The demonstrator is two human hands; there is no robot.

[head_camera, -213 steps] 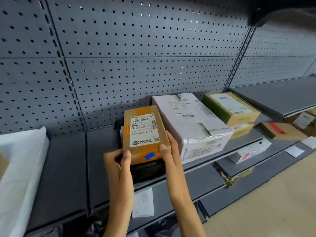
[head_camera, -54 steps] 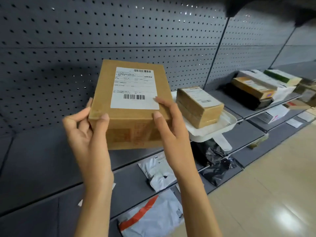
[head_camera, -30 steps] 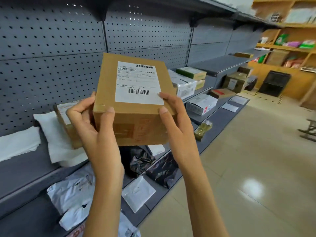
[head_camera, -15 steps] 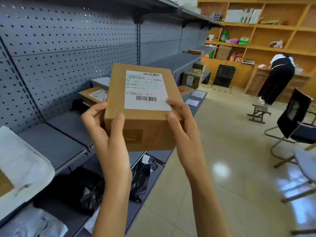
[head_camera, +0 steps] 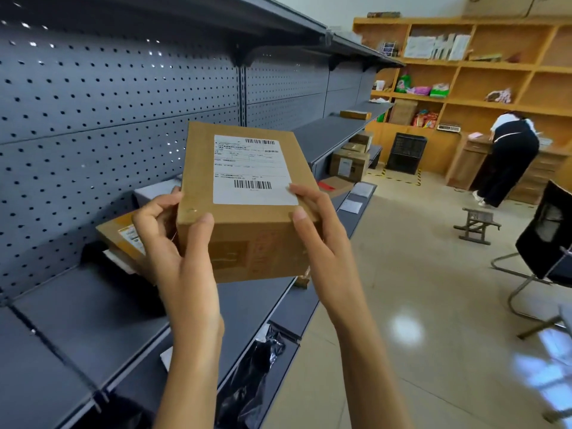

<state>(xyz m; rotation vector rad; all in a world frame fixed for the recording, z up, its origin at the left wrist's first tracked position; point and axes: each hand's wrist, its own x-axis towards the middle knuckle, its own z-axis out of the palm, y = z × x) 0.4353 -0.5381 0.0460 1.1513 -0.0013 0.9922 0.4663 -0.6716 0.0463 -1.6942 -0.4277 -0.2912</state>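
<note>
Cardboard box (head_camera: 247, 243) being held in the air just in front of the grey shelf (head_camera: 93, 311), label (head_camera: 252, 170) facing up and touching no surface. The left hand (head_camera: 167, 243) is gripping the near left corner, thumb on the near edge and fingers curling round the left side. The right hand (head_camera: 325, 243) is gripping the near right corner, one fingertip lying on the label's edge. Both grips are sitting at the near end only, leaving the far end unsupported, so a slackening of either hand is likely to be tipping the box away and dropping it onto the shelf or the floor (head_camera: 418, 289). Swinging it leftward is risking a knock against the smaller box (head_camera: 119, 233) lying just behind the left hand. The box's underside and any fingers beneath it are hidden, and the label's print is too small to read. The parcels (head_camera: 349, 164) at the shelf's far end are blurring together, and what the person (head_camera: 510, 156) at the far right is handling cannot be told.
</note>
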